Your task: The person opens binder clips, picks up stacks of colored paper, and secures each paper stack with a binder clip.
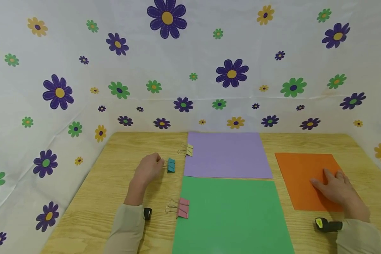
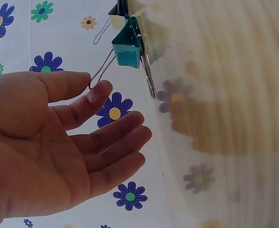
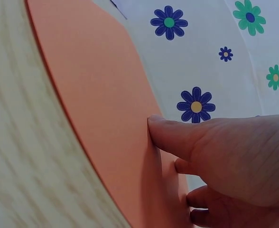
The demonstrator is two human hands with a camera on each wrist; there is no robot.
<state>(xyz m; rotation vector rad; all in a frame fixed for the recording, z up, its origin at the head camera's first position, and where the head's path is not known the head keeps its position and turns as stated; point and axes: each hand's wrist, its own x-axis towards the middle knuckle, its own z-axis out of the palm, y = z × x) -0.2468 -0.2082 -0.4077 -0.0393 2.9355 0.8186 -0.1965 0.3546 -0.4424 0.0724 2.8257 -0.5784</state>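
Between thumb and index fingertip, my left hand (image 1: pixel 148 168) pinches one wire handle of a teal binder clip (image 1: pixel 171 165). The left wrist view shows the teal clip (image 2: pixel 128 45) on the tabletop, its other handle lying along the surface, while my remaining fingers (image 2: pixel 116 135) spread loosely. Over on the right, my right hand (image 1: pixel 338 188) rests on an orange sheet (image 1: pixel 300 176). Its thumb touches the orange sheet (image 3: pixel 92 76) in the right wrist view, and the other fingertips lie toward the sheet's far edge, partly hidden behind the hand.
A purple sheet (image 1: pixel 227 155) lies at the back middle, a green sheet (image 1: pixel 231 215) in front of it. A yellow binder clip (image 1: pixel 189 150) sits at the purple sheet's left edge, a pink binder clip (image 1: pixel 183 208) at the green one's. Flowered cloth (image 1: pixel 190 53) encloses the wooden table (image 1: pixel 92 197).
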